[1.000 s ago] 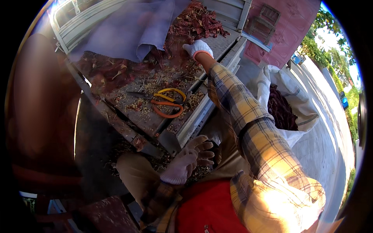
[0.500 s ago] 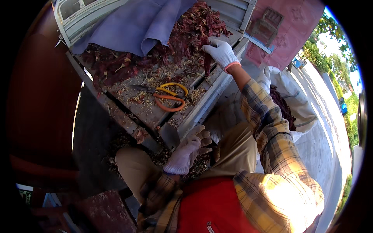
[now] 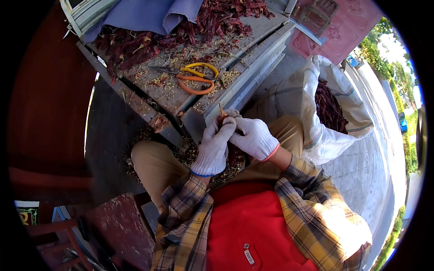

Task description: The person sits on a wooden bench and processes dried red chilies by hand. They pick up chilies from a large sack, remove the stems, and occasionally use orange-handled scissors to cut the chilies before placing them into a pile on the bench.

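Observation:
In white knit gloves, my left hand [image 3: 211, 149] and my right hand [image 3: 253, 137] meet above my lap, just off the near corner of the platform. Both are closed on one dried red chili pepper [image 3: 222, 119]. Its pale stem end points up between my fingertips, while most of its body is hidden by the gloves. Beyond my hands, scissors [image 3: 197, 77] with one yellow and one orange handle lie on the platform [image 3: 169, 100] among loose seeds. A heap of dried chili peppers [image 3: 135, 47] lies farther back, partly under a bluish-purple cloth [image 3: 140, 17].
To my right stands a white woven sack [image 3: 312, 135] with dark red dried chilies [image 3: 330, 107] inside. Metal side rails [image 3: 86, 20] edge the platform at the far left. Seeds and scraps [image 3: 138, 156] litter the ground below. A worn reddish board [image 3: 120, 230] is at lower left.
My right hand has come back from the heap with a chili pepper and now meets my left hand. The left hand has gone from open to closed on it. The view has shifted slightly.

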Demonstrator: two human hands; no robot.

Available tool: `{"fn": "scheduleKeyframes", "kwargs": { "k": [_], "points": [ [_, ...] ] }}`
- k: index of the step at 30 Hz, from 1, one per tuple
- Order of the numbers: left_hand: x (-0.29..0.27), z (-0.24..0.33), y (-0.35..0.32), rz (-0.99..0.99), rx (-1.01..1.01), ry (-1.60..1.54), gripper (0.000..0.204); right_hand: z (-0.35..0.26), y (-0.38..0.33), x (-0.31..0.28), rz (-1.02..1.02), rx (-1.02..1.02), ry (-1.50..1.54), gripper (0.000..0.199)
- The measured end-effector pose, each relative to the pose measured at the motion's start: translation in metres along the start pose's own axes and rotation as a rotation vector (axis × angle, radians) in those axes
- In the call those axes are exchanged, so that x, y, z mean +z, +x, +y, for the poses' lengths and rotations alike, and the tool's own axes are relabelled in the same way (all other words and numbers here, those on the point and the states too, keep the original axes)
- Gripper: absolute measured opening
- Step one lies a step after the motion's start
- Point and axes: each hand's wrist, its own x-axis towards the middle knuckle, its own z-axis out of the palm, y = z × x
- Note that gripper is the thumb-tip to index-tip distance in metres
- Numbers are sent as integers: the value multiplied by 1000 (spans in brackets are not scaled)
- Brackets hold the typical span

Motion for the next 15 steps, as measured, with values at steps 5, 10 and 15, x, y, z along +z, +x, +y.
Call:
{"fn": "scheduleKeyframes", "kwargs": {
  "k": [5, 10, 15],
  "points": [
    [-3, 4, -5, 89, -39, 141, 27, -8, 11, -41, -164, -56, 9, 24],
    [3, 11, -2, 90, 92, 488, 33, -9, 25, -42, 9, -17, 281, 23],
    [-10, 6, -3, 85, 147, 767, 35, -13, 29, -34, -63, -240, 180, 18]
  ]
}}
